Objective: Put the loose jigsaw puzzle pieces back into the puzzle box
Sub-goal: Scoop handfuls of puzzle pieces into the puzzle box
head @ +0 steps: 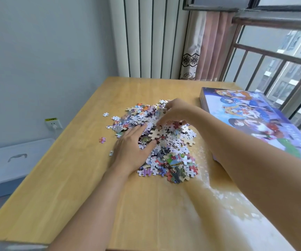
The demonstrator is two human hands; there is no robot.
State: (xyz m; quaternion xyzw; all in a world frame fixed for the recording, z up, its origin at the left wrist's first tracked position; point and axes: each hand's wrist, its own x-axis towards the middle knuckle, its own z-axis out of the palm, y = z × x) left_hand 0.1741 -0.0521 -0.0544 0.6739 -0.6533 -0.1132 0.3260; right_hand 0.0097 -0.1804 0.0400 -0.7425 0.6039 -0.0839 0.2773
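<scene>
A heap of loose jigsaw pieces (pixel 171 154) lies in the middle of the wooden table (pixel 64 187). My left hand (pixel 131 147) rests palm down on the heap's left side, fingers spread and reaching into the pieces. My right hand (pixel 175 111) is over the far part of the heap, its fingers curled down and pinching a few pieces. The puzzle box (pixel 258 120), with a colourful cartoon picture on its closed lid, lies on the table's right side, close to my right forearm.
A few stray pieces (pixel 102 140) lie on the table left of the heap. A pale lidded storage bin (pixel 10 163) stands on the floor at the left. A wall socket (pixel 53 123), a radiator, curtains and a barred window are behind.
</scene>
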